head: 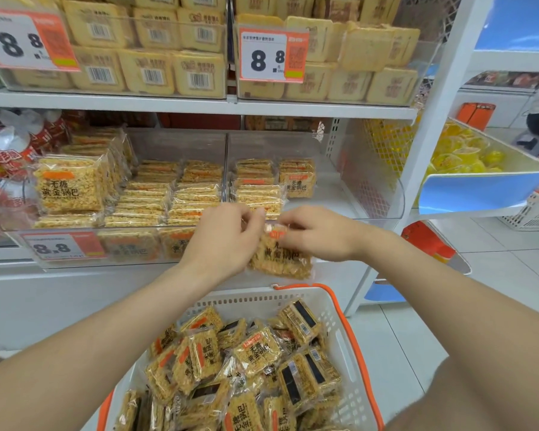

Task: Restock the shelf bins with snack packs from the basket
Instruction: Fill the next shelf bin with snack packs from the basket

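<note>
Bare forearms reach in from the near edge to the left hand (223, 241) and right hand (318, 234), whose fingers both pinch the top edge of one snack pack (280, 258). It hangs upright just above the far rim of the white basket (339, 325), which is heaped with loose packs (255, 353). Just beyond is the right shelf bin (371, 181), with a few stacks at its far left; the left shelf bin (131, 248) is fuller.

Single head-worn view faces forward and down, close above left hand (221, 241) and right hand (318, 234); bins (360, 185) beyond them; basket (332, 309) beneath.
</note>
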